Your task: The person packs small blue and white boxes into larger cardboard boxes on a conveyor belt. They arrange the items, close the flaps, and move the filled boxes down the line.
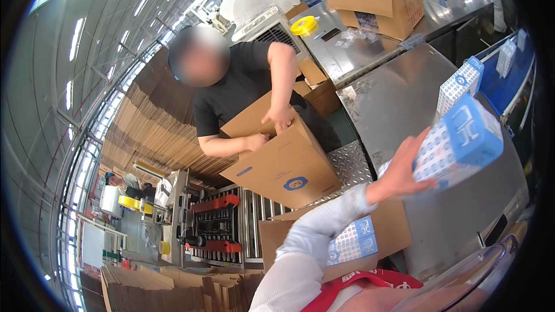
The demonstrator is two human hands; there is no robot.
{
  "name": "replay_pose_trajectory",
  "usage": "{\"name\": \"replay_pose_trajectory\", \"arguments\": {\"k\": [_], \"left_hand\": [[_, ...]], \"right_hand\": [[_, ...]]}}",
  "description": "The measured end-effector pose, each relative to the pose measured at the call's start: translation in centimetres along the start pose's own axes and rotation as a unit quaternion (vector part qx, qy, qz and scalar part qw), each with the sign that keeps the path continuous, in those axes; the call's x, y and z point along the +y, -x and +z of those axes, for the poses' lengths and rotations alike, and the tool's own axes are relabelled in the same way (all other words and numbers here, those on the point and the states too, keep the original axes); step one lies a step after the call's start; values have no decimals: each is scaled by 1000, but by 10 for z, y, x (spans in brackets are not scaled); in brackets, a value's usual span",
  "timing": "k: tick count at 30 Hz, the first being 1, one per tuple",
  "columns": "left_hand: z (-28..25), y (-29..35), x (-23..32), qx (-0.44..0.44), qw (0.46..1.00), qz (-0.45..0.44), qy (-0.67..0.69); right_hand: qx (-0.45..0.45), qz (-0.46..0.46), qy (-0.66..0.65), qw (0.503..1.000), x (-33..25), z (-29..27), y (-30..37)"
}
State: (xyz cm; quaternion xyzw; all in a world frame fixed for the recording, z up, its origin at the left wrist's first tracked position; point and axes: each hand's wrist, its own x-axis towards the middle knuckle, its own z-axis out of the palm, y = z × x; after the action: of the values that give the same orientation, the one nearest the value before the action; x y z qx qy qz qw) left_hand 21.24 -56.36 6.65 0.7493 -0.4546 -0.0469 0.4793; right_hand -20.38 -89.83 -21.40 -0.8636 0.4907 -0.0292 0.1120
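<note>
My left hand [399,173] reaches out to the right in a white sleeve. Its fingers and thumb are closed on the side of a blue-and-white box [457,144], held tilted above the metal table. Below my forearm an open cardboard carton [396,225] has similar blue-and-white boxes [352,240] inside it, partly covered by the arm. Just beyond the held box stands another blue-and-white box [461,85], beside the blue conveyor belt. My right hand is not in view.
Across from me a co-worker [231,98] has both hands in an open brown carton [289,167]. A roller conveyor [251,228] runs beside it. The metal table [399,98] bears a large carton [378,0] and yellow tape [304,25]. More boxes [506,58] stand on the blue belt [491,86]. Flattened cartons [156,121] are stacked behind.
</note>
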Motion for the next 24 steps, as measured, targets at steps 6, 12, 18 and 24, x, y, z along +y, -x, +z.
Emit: {"name": "replay_pose_trajectory", "arguments": {"k": [6,12,18,24], "left_hand": [[-78,208,-20,-63,997,-44,-7],[-40,381,-125,-78,877,-137,-455],[-47,339,-205,-135,800,-173,-558],[-24,365,-232,-318,834,-353,-282]], "right_hand": [[-32,69,38,996,24,14,47],[-46,102,62,992,60,15,95],[-89,121,148,978,95,-24,138],[-26,114,120,986,160,-30,155]]}}
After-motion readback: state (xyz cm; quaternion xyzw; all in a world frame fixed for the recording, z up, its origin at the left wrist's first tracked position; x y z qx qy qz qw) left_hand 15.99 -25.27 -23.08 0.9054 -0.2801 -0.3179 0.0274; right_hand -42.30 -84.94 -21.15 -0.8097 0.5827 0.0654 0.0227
